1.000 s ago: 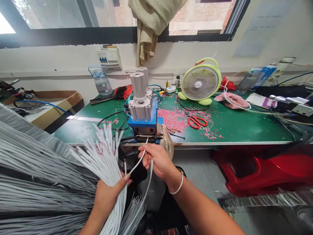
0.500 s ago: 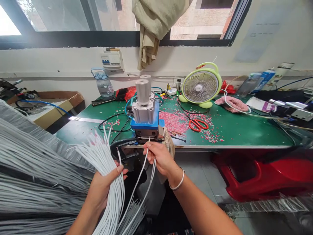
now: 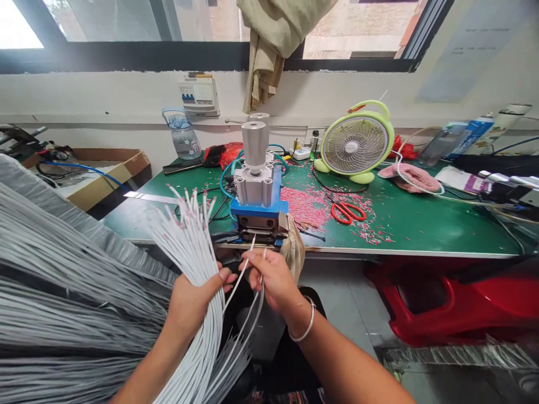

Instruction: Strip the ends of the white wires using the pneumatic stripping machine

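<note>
My left hand (image 3: 196,300) is closed around a thick bundle of white cables (image 3: 185,247), whose reddish cut ends fan out above the fist. Between the thumb and fingers of my right hand (image 3: 269,275) is a single white cable (image 3: 240,283), its tip pointing up at the press. A few more cables hang from the same hand, looping down toward my lap. Just beyond the fingertips stands the pneumatic press (image 3: 256,191), with grey cylinders over a blue block and a dark slot at its base. The cable tip appears just short of that slot.
Pink and white offcuts (image 3: 305,207) litter the green table (image 3: 421,224), with red-handled scissors (image 3: 347,213) among them. Behind are a green fan (image 3: 353,143) and a water bottle (image 3: 183,134). More cables (image 3: 63,280) lie at left; a red stool (image 3: 455,297) is below right.
The right hand has drawn back slightly from the press, and its cable tip has come away from the slot. My left hand with the bundle has shifted right, nearer the right hand.
</note>
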`<control>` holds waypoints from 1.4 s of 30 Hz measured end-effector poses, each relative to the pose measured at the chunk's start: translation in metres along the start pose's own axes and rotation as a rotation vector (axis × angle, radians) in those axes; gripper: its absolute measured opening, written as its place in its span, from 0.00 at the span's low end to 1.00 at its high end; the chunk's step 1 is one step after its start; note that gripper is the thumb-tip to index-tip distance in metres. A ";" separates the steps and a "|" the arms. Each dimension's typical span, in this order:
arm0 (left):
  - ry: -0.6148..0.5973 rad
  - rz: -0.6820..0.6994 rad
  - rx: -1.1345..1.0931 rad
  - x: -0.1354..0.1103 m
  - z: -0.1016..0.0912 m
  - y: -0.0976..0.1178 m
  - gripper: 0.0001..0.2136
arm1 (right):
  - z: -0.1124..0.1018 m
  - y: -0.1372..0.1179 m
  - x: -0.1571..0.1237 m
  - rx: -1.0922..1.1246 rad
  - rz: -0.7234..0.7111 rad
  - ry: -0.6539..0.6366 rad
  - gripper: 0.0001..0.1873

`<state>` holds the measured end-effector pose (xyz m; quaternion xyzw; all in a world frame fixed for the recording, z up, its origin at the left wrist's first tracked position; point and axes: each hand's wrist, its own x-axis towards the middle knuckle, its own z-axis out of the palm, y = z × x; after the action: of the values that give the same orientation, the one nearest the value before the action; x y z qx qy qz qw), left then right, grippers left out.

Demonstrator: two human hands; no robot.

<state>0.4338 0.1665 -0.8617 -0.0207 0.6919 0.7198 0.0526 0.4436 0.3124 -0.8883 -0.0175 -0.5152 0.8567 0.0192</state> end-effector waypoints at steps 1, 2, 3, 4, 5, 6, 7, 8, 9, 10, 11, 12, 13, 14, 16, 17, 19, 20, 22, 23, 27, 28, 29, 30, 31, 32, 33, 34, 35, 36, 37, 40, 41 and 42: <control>0.037 -0.020 -0.090 0.001 0.001 0.004 0.15 | -0.001 -0.003 0.002 0.070 0.004 0.040 0.14; 0.077 -0.020 -0.160 0.002 0.003 0.009 0.16 | -0.001 -0.007 0.005 0.127 0.011 0.067 0.14; 0.110 -0.006 -0.204 0.004 0.004 0.014 0.16 | -0.002 -0.011 0.007 0.172 0.024 0.086 0.13; 0.137 0.015 -0.230 0.005 0.005 0.019 0.16 | -0.002 -0.015 0.008 0.212 0.039 0.099 0.13; 0.159 0.034 -0.247 0.007 0.007 0.023 0.15 | -0.002 -0.018 0.010 0.247 0.052 0.109 0.12; 0.178 0.050 -0.264 0.008 0.008 0.027 0.15 | -0.002 -0.021 0.011 0.278 0.062 0.115 0.12; 0.193 0.062 -0.279 0.009 0.008 0.030 0.14 | -0.003 -0.022 0.013 0.304 0.069 0.115 0.11; 0.202 0.072 -0.289 0.010 0.009 0.033 0.14 | -0.003 -0.024 0.014 0.325 0.071 0.110 0.11; 0.208 0.080 -0.296 0.010 0.009 0.034 0.13 | -0.004 -0.024 0.015 0.340 0.066 0.103 0.10; 0.210 0.085 -0.301 0.010 0.009 0.034 0.13 | -0.005 -0.023 0.015 0.347 0.058 0.093 0.10; 0.206 0.083 -0.305 0.009 0.009 0.034 0.13 | -0.007 -0.022 0.015 0.348 0.046 0.074 0.10; 0.200 0.073 -0.311 0.009 0.008 0.033 0.13 | -0.008 -0.021 0.014 0.345 0.034 0.040 0.10; 0.194 0.052 -0.320 0.008 0.008 0.031 0.12 | -0.010 -0.019 0.012 0.336 0.022 -0.004 0.10; 0.190 0.022 -0.332 0.008 0.007 0.029 0.12 | -0.012 -0.017 0.010 0.320 0.015 -0.059 0.10; 0.175 -0.048 -0.357 0.007 0.006 0.023 0.11 | -0.017 -0.013 0.004 0.278 0.018 -0.178 0.11; 0.161 -0.079 -0.360 0.006 0.005 0.019 0.11 | -0.019 -0.011 0.001 0.255 0.026 -0.221 0.12; 0.116 -0.124 -0.342 0.004 0.004 0.011 0.12 | -0.022 -0.008 -0.004 0.222 0.041 -0.271 0.12; 0.089 -0.137 -0.324 0.003 0.004 0.007 0.13 | -0.023 -0.007 -0.006 0.216 0.044 -0.283 0.13; 0.030 -0.157 -0.279 0.000 0.003 -0.002 0.14 | -0.024 -0.006 -0.008 0.212 0.028 -0.275 0.13; -0.003 -0.160 -0.253 -0.002 0.003 -0.005 0.14 | -0.023 -0.005 -0.008 0.205 0.018 -0.261 0.13; -0.128 -0.095 -0.053 -0.007 0.004 -0.017 0.13 | -0.014 -0.004 -0.007 0.039 0.035 -0.193 0.13; -0.137 -0.061 0.013 -0.008 0.004 -0.019 0.12 | -0.011 -0.004 -0.007 -0.016 0.048 -0.182 0.13; -0.138 -0.034 0.060 -0.009 0.004 -0.019 0.12 | -0.009 -0.004 -0.006 -0.047 0.054 -0.161 0.13; -0.131 -0.025 0.078 -0.009 0.003 -0.019 0.12 | -0.007 -0.004 -0.005 -0.047 0.053 -0.136 0.13; -0.119 -0.033 0.063 -0.009 0.003 -0.018 0.12 | -0.005 -0.005 -0.003 -0.016 0.049 -0.104 0.14; -0.106 -0.054 0.021 -0.008 0.003 -0.015 0.13 | -0.005 -0.006 -0.001 0.039 0.048 -0.071 0.14; -0.086 -0.078 -0.036 -0.008 0.003 -0.012 0.13 | -0.005 -0.008 0.002 0.106 0.053 -0.039 0.13; -0.060 -0.095 -0.092 -0.007 0.004 -0.008 0.14 | -0.005 -0.011 0.005 0.170 0.067 -0.016 0.14; -0.028 -0.101 -0.137 -0.006 0.004 -0.003 0.14 | -0.006 -0.014 0.008 0.225 0.088 -0.002 0.14; 0.003 -0.095 -0.168 -0.004 0.004 0.001 0.14 | -0.006 -0.017 0.011 0.274 0.112 0.010 0.14; 0.030 -0.083 -0.191 -0.003 0.004 0.006 0.14 | -0.006 -0.020 0.013 0.315 0.134 0.021 0.13; 0.080 -0.064 -0.236 0.000 0.003 0.014 0.12 | -0.006 -0.025 0.017 0.368 0.149 0.031 0.11; 0.083 -0.069 -0.249 0.001 0.002 0.015 0.12 | -0.006 -0.024 0.017 0.358 0.138 0.028 0.11; 0.080 -0.083 -0.263 0.002 0.001 0.014 0.12 | -0.007 -0.023 0.017 0.337 0.119 0.023 0.11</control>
<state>0.4304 0.1672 -0.8480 -0.0846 0.5915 0.8002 0.0517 0.4276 0.3304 -0.8717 -0.0543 -0.3620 0.9303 -0.0227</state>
